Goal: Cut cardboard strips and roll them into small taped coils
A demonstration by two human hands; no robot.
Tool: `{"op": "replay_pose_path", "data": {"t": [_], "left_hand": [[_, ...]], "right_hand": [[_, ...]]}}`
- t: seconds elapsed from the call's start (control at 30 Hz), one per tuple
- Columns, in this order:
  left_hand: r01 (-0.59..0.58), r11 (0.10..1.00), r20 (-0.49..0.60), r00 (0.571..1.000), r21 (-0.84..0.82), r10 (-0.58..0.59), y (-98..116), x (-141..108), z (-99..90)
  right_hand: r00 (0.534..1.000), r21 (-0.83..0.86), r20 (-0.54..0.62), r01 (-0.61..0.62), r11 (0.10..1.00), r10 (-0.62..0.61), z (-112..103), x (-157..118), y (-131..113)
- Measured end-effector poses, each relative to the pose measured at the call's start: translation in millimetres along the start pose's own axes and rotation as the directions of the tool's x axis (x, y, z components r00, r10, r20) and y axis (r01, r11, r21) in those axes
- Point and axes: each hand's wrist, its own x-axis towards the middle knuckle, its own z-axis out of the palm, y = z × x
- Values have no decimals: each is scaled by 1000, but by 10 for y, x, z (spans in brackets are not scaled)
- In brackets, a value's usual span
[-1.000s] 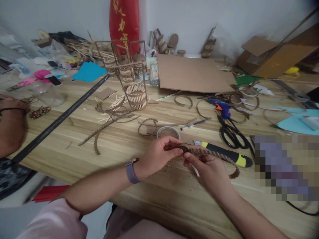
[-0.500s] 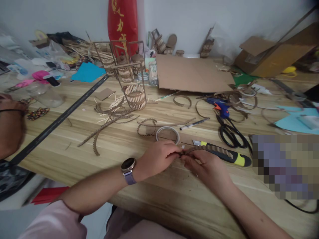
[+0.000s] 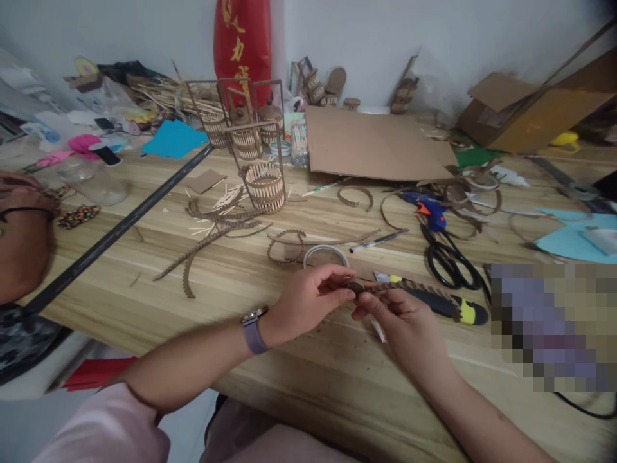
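Observation:
Between my two hands is a brown corrugated cardboard strip (image 3: 424, 288), its near end rolled into a small tight coil (image 3: 355, 289). My left hand (image 3: 315, 299), with a watch on its wrist, pinches the coil between thumb and fingers. My right hand (image 3: 402, 321) pinches the strip just to the right of the coil, and the loose end runs out over it. Under that end lies a black and yellow utility knife (image 3: 471, 311). A roll of tape (image 3: 326, 249) is partly hidden behind my left hand. A small white piece (image 3: 378, 331) shows by my right hand.
Small stick buckets (image 3: 264, 186) with tall handles stand beyond loose corrugated strips (image 3: 207, 247). Black scissors (image 3: 448, 263), a blue glue gun (image 3: 431, 209) and a pen (image 3: 379, 241) lie to the right. A large cardboard sheet (image 3: 376, 141) is behind. Another person's arm (image 3: 24, 238) rests at left.
My left wrist has turned and its fingers have lifted slightly, so the rolled coil now shows. The view has shifted a little.

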Motion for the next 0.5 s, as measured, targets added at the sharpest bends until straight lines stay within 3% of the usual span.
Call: {"op": "replay_pose_path", "data": {"t": [0.3, 0.5], "left_hand": [[21, 997, 14, 1000, -74, -20, 79, -21, -12], [73, 957, 3, 997, -281, -75, 50, -22, 35]], "right_hand": [[999, 14, -46, 10, 1000, -9, 29, -37, -24], [995, 108, -95, 28, 994, -17, 74, -77, -47]]}}
